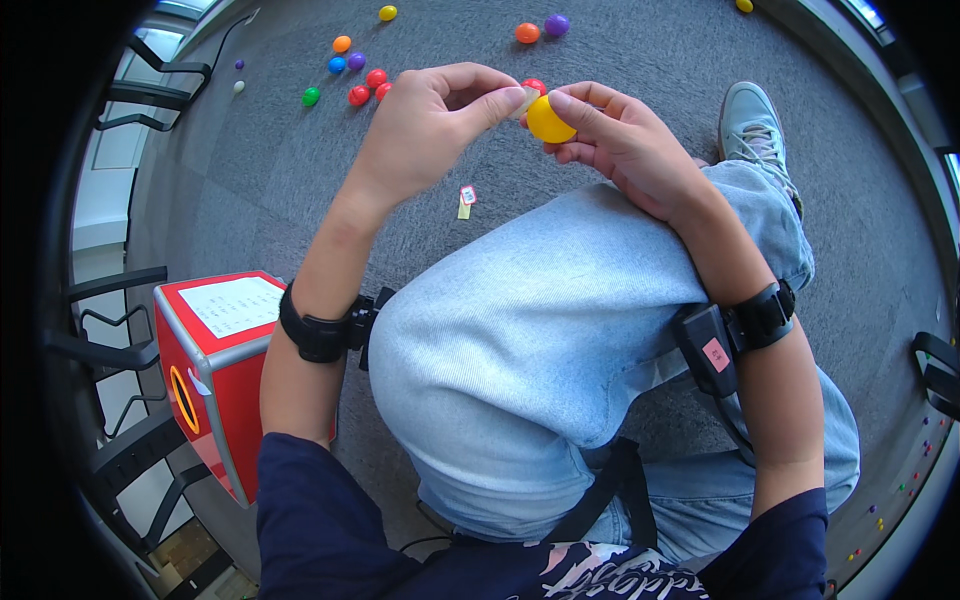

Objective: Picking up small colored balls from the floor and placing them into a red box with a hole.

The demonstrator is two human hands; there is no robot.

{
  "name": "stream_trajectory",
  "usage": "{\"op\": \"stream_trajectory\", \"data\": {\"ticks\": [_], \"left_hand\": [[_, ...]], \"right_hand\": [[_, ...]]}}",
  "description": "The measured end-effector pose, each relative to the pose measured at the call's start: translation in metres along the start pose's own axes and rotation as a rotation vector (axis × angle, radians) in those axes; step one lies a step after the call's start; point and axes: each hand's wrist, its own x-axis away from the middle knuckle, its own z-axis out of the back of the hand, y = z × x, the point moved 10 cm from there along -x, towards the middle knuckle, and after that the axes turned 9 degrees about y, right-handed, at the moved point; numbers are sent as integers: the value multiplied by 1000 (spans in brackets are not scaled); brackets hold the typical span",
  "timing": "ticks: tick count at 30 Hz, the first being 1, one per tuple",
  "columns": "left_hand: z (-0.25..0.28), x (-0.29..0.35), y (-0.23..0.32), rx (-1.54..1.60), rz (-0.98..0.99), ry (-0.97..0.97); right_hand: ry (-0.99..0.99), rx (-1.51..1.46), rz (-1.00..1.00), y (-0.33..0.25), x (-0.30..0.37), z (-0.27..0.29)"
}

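In front of my raised knee, my right hand (628, 148) grips a yellow plastic ball (550, 122) between thumb and fingers. My left hand (425, 125) is closed in a pinch on a small pale strip (526, 101), which reaches the ball's upper left side. Just behind the strip shows part of a red ball (535, 86); whether it is held or lies on the floor, I cannot tell. Below my hands, a small white label with a red border (468, 194) lies on the grey carpet, with a pale yellowish strip (463, 211) at its lower end.
A red box with silver edges (230, 390) stands by my left forearm, a white sheet (231, 305) on top and a yellow-rimmed round hole in its side. Several coloured balls, including a green one (311, 97), lie on the carpet ahead. Black chair frames (150, 95) line the left.
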Motion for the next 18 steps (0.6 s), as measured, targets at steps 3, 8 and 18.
{"op": "stream_trajectory", "data": {"ticks": [3,8,18], "left_hand": [[6,3,-6,59,60,28],[16,9,-22,240,130,111],[-17,24,22,340,-289,-190]], "right_hand": [[-36,-59,-19,-1,1,-2],[-32,-115,-53,-2,3,-2],[-68,-97,56,-5,1,-1]]}}
